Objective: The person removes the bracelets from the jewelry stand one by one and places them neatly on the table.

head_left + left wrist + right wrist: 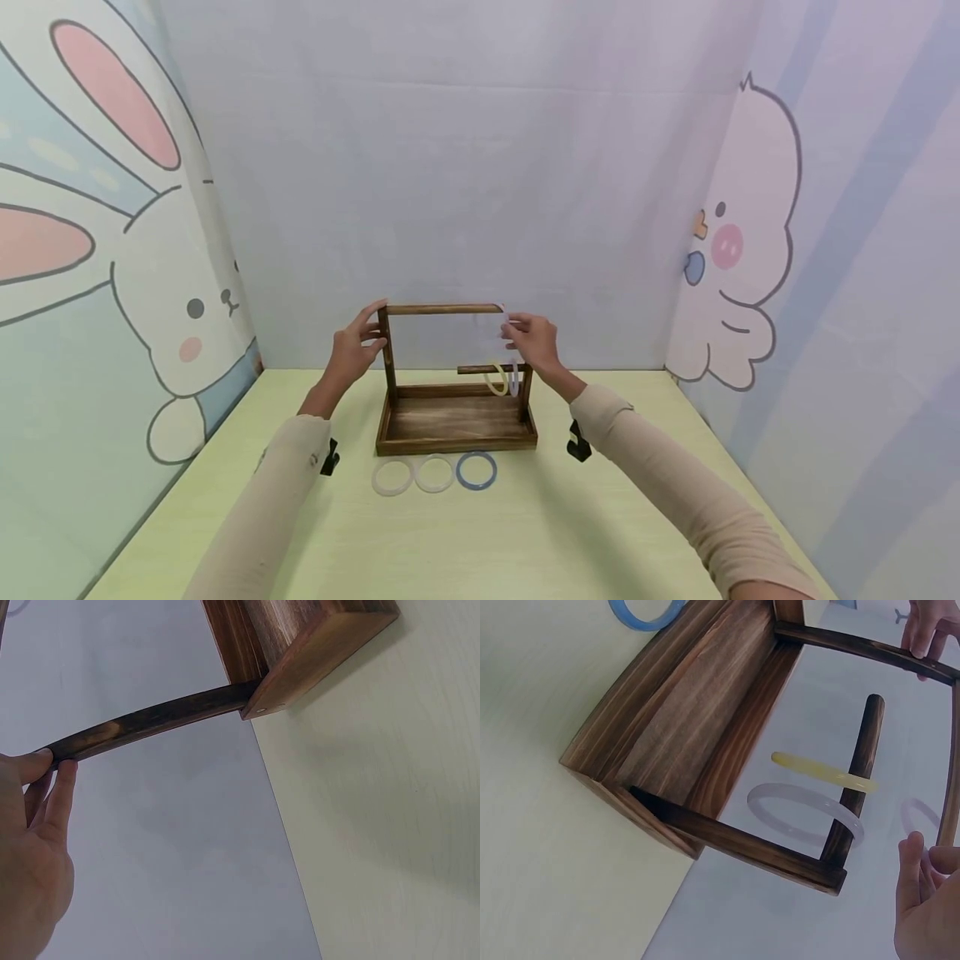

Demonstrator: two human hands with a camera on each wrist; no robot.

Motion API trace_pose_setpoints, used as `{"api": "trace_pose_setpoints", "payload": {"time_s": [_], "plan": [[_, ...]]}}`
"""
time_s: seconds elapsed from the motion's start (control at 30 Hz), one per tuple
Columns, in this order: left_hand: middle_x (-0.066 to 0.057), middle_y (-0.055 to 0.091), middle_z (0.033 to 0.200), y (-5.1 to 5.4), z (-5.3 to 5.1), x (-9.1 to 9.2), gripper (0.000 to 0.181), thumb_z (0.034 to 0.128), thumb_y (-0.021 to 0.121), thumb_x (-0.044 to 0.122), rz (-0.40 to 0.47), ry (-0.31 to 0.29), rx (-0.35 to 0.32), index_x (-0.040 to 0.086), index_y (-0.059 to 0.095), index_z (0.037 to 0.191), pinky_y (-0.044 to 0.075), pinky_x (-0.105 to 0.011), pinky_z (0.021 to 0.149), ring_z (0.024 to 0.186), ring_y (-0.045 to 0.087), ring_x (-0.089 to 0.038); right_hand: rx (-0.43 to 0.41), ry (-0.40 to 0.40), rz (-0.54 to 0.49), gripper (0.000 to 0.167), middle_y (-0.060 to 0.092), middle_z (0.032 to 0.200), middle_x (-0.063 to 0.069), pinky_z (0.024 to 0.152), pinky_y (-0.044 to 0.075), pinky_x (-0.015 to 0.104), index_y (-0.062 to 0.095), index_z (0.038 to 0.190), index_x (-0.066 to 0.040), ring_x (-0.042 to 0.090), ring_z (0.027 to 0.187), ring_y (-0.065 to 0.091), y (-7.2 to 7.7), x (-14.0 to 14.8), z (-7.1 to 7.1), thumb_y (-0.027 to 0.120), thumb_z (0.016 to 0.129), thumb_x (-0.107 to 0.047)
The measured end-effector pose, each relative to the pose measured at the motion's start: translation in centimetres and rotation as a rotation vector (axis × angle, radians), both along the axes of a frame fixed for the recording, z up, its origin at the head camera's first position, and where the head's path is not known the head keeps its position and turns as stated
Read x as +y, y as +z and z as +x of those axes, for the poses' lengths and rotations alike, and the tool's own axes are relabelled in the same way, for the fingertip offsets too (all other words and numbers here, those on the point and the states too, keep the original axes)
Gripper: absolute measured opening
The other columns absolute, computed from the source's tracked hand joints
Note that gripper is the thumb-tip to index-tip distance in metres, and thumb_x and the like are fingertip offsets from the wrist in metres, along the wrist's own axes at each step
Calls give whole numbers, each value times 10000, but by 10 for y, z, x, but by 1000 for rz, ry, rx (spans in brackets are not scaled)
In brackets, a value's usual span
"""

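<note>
A dark brown wooden stand has a tray base (pixel 457 445), a long upper bar (pixel 442 309) and a shorter lower bar (pixel 866 742). My left hand (pixel 351 352) grips the left post (pixel 150 718) near its top, thumb and fingers on either side. At the free right end of the upper bar, my right hand (pixel 536 340) pinches a pale lilac bangle (pixel 906 816). That bangle seems to be around the bar's end, though the fingers partly hide it. A yellow bangle (pixel 810 771) and another lilac bangle (pixel 802 794) hang on the lower bar.
In front of the tray, a blue bangle (pixel 476 487), a whitish bangle (pixel 435 490) and a pale pinkish bangle (pixel 392 493) lie in a row on the light yellow table (pixel 420 550). A plain curtain (pixel 480 183) hangs behind the stand; cartoon-printed curtains flank both sides.
</note>
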State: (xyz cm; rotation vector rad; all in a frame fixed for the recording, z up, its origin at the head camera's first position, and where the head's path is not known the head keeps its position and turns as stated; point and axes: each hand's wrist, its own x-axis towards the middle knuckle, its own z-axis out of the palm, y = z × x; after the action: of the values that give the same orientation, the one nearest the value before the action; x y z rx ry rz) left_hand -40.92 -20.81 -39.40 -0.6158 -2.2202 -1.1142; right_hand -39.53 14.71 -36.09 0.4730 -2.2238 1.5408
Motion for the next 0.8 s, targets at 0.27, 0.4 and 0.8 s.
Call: {"api": "trace_pose_setpoints", "payload": {"time_s": [0.27,0.4,0.8], "plan": [[-317,691,1219,0,1,0,786,926,698,-132,-5,5,7,223,449,1582,624,-542,824,1068,719,-448,-18,-10,-10,343,725,1146,291,807,645,471,644,1337,95,422,1009,737,-4,10,-3,653,1023,-42],[-311,697,1214,1,3,0,794,924,704,-128,-2,9,1,249,455,1577,622,-547,833,1068,721,-446,-40,-21,-13,341,726,1156,282,809,648,449,649,1340,81,423,1020,734,-5,17,-4,655,1026,-50],[-308,700,1208,1,3,1,792,924,705,-127,-4,6,10,241,453,1579,624,-544,830,1064,723,-441,-84,-29,-47,314,728,1132,293,788,653,429,668,1301,93,427,1004,737,-7,33,2,669,1014,-35]]}}
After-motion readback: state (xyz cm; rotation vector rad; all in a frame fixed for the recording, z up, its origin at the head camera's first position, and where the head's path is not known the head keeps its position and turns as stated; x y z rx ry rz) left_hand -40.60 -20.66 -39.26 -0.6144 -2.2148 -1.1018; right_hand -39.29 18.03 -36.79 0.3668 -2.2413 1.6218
